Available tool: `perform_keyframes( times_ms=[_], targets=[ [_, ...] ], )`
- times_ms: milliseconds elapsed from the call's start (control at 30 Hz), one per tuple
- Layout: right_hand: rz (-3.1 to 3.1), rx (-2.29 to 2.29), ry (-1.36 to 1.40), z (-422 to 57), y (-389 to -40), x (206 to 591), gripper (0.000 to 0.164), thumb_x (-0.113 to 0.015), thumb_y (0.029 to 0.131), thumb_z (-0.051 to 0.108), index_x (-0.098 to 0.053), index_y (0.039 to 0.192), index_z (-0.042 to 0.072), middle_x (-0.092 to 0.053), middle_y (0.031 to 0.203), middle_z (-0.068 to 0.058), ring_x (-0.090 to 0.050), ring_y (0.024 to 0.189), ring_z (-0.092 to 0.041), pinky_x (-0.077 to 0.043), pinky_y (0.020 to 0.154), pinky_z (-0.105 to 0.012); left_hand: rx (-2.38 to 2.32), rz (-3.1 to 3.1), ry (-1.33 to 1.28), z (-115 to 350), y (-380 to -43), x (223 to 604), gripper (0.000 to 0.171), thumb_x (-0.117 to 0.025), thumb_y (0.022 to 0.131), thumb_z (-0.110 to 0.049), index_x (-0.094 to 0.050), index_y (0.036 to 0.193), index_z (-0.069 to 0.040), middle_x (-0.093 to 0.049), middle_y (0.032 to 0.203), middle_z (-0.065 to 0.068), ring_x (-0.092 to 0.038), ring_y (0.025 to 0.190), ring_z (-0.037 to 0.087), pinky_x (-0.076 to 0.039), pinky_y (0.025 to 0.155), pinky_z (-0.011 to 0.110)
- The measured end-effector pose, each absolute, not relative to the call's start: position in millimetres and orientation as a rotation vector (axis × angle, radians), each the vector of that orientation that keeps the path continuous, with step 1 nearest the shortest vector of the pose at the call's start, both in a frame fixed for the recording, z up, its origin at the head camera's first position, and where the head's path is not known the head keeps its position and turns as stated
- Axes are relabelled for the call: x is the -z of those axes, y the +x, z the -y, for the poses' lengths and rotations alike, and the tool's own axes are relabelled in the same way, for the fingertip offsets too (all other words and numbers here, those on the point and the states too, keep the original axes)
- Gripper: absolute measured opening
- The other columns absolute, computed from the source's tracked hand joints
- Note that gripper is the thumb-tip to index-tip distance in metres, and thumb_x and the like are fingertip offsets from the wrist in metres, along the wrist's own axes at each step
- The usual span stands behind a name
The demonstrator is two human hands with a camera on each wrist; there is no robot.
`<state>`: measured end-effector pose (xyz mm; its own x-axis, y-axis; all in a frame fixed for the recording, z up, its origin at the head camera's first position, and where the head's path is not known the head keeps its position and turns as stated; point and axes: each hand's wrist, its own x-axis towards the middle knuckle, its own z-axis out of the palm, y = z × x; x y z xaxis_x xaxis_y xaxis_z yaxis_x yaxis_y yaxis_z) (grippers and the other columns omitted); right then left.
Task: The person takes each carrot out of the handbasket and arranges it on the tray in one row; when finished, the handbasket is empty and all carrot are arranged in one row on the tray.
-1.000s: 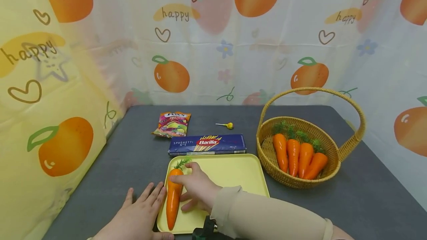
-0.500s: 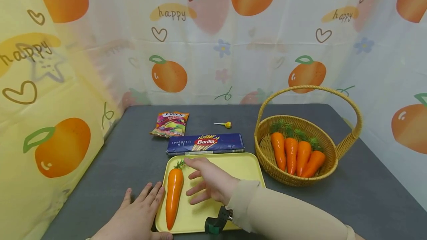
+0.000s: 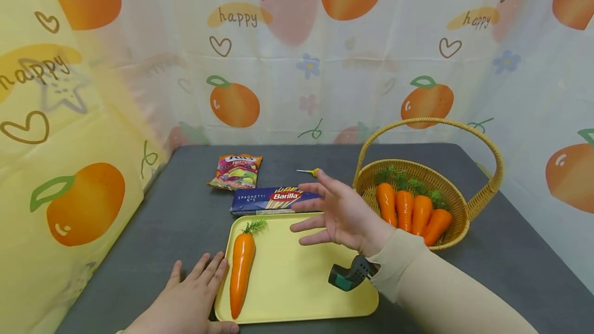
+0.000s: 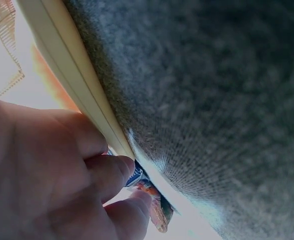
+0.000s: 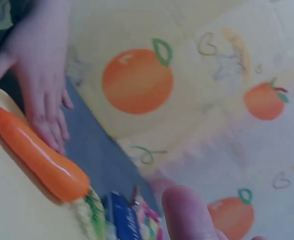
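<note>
One carrot point(image 3: 242, 274) with a green top lies lengthwise along the left side of the yellow tray point(image 3: 306, 277). My left hand point(image 3: 185, 293) rests beside the tray, its straight fingers along the left rim. In the left wrist view the fingertips meet the tray's edge point(image 4: 81, 75). My right hand point(image 3: 341, 210) hangs above the tray's back right part with fingers spread and nothing in them. It partly covers the blue spaghetti box point(image 3: 260, 201) and overlaps the lollipop point(image 3: 306, 171) in the head view. Several more carrots point(image 3: 405, 210) lie in the wicker basket point(image 3: 457, 231).
A bag of fruit candy point(image 3: 237, 171) lies behind the spaghetti box, toward the left. The basket's tall handle point(image 3: 429, 120) arches up at the right. A printed curtain point(image 3: 278, 92) encloses the back and sides of the dark table point(image 3: 162, 220).
My right hand has let go of the carrot on the tray and moved up and to the right, its fingers spreading. The left hand has stayed at the tray's left rim.
</note>
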<state>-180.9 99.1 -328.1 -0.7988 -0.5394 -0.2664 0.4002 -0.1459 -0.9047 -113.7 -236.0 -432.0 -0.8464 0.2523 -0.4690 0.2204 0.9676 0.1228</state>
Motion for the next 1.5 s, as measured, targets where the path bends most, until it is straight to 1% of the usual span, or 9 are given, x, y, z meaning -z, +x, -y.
perform_keyframes(
  times_ms=[133,467,567,700,833,967,1067,1333,1500],
  targets=[
    [-1.503,2.022,-0.221,-133.4,-183.5,317.5,0.091,-0.038,0.112,0.072,-0.020,0.174,0.009,-0.039,0.167,-0.031,-0.073,0.126,-0.041,-0.067,0.095,-0.047,-0.092,-2.620,0.353,235.3,-114.4,432.8,0.136,-0.071,0.076,-0.094,-0.037,0.172,-0.004,-0.032,0.181,0.016,-0.027,0.166,0.049,-0.005,0.115,0.094],
    [-1.541,2.034,-0.261,-229.8,-198.5,302.9,0.094,-0.032,0.110,0.075,-0.016,0.173,0.007,-0.062,0.148,-0.011,-0.075,0.124,-0.034,-0.066,0.098,-0.044,-0.100,-2.612,0.352,234.9,-114.9,432.7,0.136,-0.072,0.076,-0.094,-0.037,0.172,-0.005,-0.029,0.182,0.017,-0.025,0.167,0.050,-0.004,0.116,0.094],
    [-1.569,2.026,-0.197,-251.1,-208.3,306.6,0.100,-0.028,0.108,0.079,-0.007,0.178,0.011,-0.051,0.158,-0.014,-0.073,0.128,-0.032,-0.064,0.102,-0.045,-0.098,-2.622,0.355,237.3,-113.6,433.0,0.136,-0.073,0.076,-0.093,-0.037,0.172,-0.004,-0.029,0.182,0.018,-0.025,0.166,0.051,-0.004,0.115,0.094],
    [-1.575,1.997,-0.124,-272.8,-220.2,318.6,0.106,-0.020,0.104,0.084,0.013,0.178,0.016,-0.015,0.177,-0.033,-0.074,0.128,-0.027,-0.063,0.104,-0.044,-0.087,-2.621,0.358,239.1,-113.4,434.2,0.135,-0.073,0.076,-0.093,-0.038,0.172,-0.004,-0.030,0.181,0.019,-0.026,0.166,0.052,-0.004,0.115,0.094],
    [-1.606,1.916,-0.087,-287.6,-229.3,331.8,0.108,-0.013,0.099,0.088,0.025,0.174,0.020,0.011,0.182,-0.031,-0.068,0.136,-0.031,-0.062,0.106,-0.047,-0.087,-2.613,0.356,238.3,-114.4,433.6,0.135,-0.072,0.076,-0.093,-0.037,0.172,-0.005,-0.030,0.181,0.018,-0.025,0.166,0.052,-0.004,0.115,0.094],
    [-1.667,1.847,-0.034,-295.2,-233.5,340.9,0.112,-0.010,0.094,0.093,0.031,0.171,0.023,0.016,0.181,-0.031,-0.033,0.161,-0.057,-0.061,0.107,-0.051,-0.095,-2.607,0.352,237.2,-115.2,433.5,0.135,-0.073,0.076,-0.092,-0.037,0.172,-0.004,-0.029,0.182,0.018,-0.025,0.166,0.052,-0.004,0.115,0.094],
    [-1.693,1.831,0.022,-296.6,-235.1,345.0,0.114,-0.011,0.093,0.094,0.032,0.170,0.023,0.018,0.180,-0.033,-0.009,0.164,-0.063,-0.063,0.104,-0.052,-0.103,-2.600,0.335,236.3,-116.0,433.4,0.137,-0.072,0.075,-0.094,-0.036,0.173,-0.005,-0.029,0.182,0.018,-0.025,0.166,0.052,-0.003,0.116,0.094],
    [-1.738,1.747,0.121,-290.2,-243.5,349.2,0.116,-0.013,0.093,0.095,0.030,0.172,0.021,0.013,0.180,-0.033,-0.014,0.164,-0.064,-0.068,0.085,-0.039,-0.117,-2.604,0.322,235.7,-116.3,433.6,0.138,-0.071,0.074,-0.095,-0.037,0.172,-0.005,-0.029,0.182,0.018,-0.024,0.166,0.052,-0.001,0.116,0.094],
    [-1.838,1.643,0.143,-278.5,-250.1,349.5,0.115,-0.011,0.095,0.094,0.025,0.174,0.020,0.004,0.181,-0.035,-0.022,0.163,-0.062,-0.057,0.067,-0.028,-0.122,-2.618,0.358,237.1,-114.0,432.6,0.135,-0.072,0.077,-0.093,-0.037,0.172,-0.004,-0.029,0.181,0.019,-0.023,0.166,0.053,-0.004,0.115,0.095]
  ],
)
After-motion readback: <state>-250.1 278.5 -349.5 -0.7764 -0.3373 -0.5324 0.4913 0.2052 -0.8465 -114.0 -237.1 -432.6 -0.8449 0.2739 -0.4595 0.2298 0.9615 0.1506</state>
